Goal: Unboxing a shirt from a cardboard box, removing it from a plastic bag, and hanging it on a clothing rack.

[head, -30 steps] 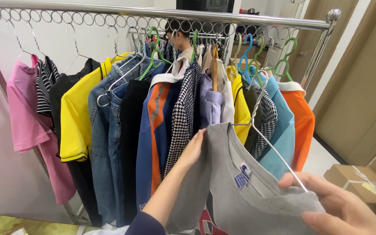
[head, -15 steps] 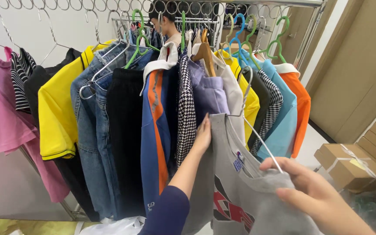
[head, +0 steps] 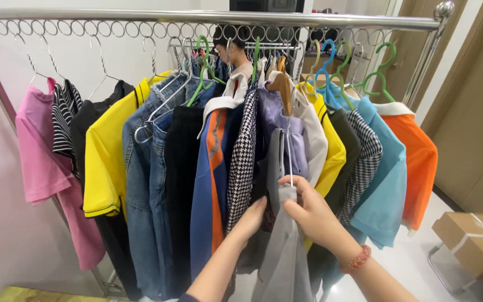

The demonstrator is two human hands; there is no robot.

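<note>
Grey garment on a wire hanger at a crowded clothes rail

Right hand (head: 308, 210) pinches the grey garment (head: 283, 257) and its wire hanger (head: 288, 151); left hand (head: 251, 218), open, presses the houndstooth garment (head: 241, 162) aside, little free room on the rail (head: 197, 17)

Brown cardboard box (head: 472, 244) on floor (head: 420, 263), bottom right, beside rack's foot; rectangular, flaps shut, clear tape strip across top, small yellowish patch near right edge. Partly cut off by frame. No labels, signs or screens clearly visible elsewhere.

bright even indoor light, soft shadows between garments, glare on chrome rail (head: 208, 19) top, wide-angle bending at edges, sharp focus
</note>
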